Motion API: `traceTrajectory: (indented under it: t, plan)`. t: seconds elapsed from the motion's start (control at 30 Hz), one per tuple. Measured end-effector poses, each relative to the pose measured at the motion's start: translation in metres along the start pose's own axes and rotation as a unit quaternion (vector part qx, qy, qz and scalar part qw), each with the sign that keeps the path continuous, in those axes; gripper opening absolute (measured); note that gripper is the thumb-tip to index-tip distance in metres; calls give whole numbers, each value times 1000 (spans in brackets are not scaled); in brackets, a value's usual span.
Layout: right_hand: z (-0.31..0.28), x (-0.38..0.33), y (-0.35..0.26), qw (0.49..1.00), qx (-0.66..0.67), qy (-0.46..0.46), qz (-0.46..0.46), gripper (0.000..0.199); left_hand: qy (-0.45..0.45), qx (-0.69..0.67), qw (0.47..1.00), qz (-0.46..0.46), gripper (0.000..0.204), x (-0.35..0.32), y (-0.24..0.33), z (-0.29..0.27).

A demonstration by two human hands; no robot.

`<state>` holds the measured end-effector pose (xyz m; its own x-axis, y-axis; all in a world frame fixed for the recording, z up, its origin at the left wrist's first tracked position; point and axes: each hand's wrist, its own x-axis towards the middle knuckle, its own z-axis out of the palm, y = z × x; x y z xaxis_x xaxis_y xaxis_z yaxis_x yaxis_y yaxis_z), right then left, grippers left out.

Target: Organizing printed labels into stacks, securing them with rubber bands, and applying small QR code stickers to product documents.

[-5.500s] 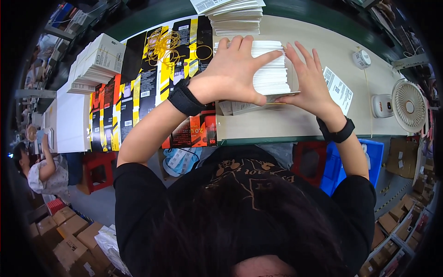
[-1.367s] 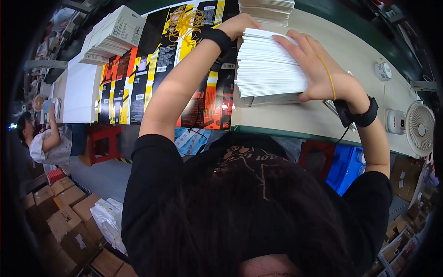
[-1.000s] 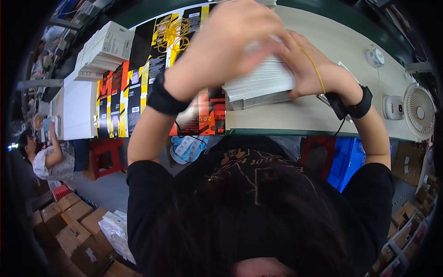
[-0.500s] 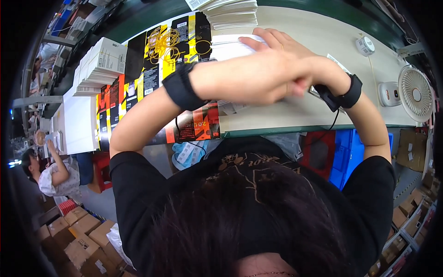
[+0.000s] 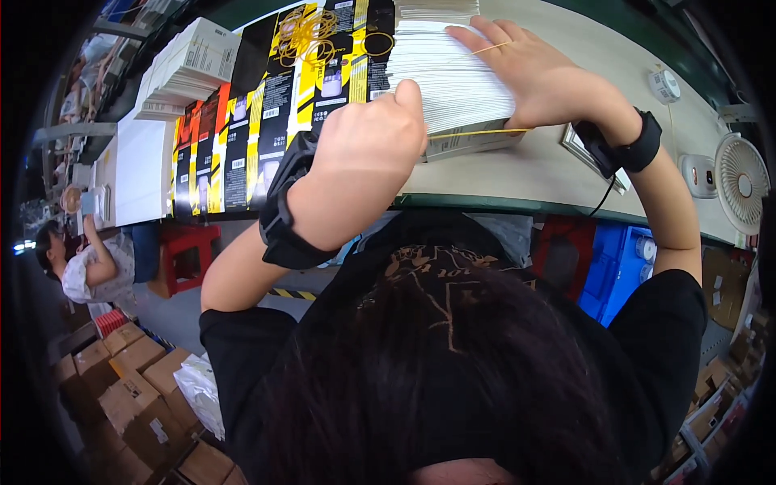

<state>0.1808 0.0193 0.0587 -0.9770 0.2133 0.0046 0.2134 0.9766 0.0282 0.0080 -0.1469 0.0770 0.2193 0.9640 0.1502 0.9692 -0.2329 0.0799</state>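
A thick stack of white paper leaflets [image 5: 457, 81] lies in front of me, its many edges facing up. My left hand [image 5: 368, 137] is closed at the stack's left near corner, thumb raised, on a yellow rubber band [image 5: 477, 132]. That band stretches across the stack's near end toward my right thumb. My right hand [image 5: 558, 85] grips the stack's right side, fingers spread over the top and thumb at the near end. A thin yellow strand also crosses its fingers. The left fingertips are hidden.
Loose rubber bands [image 5: 305, 36] lie on printed black-and-yellow box sheets [image 5: 275, 105] at left. Another leaflet stack [image 5: 194, 65] stands beyond. A small fan [image 5: 740, 174] and a white roll [image 5: 664, 86] are at right. A co-worker [image 5: 93, 263] sits far left.
My crossed arms have come apart: the left hand moved left and nearer, the right hand stays at right. The leaflet stack and a stretched rubber band now show between them.
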Motion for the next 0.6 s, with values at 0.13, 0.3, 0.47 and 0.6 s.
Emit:
traceTrajectory:
  t: [0.13, 0.3, 0.47, 0.6]
  plan:
    - [13, 3, 9, 991, -57, 90, -78, 95, -4, 110, 963, -246, 23, -18, -21, -14]
    - [2, -3, 2, 995, 68, -53, 51, 99, 129, -56, 990, -9, 31, -26, -10, 17]
    - [2, -5, -4, 994, 86, 15, 71, 109, 105, -183, 976, -63, 57, 2, -17, 31]
    - [13, -7, 3, 991, 109, 33, 64, 111, 157, -102, 981, 51, 86, 27, -12, 32]
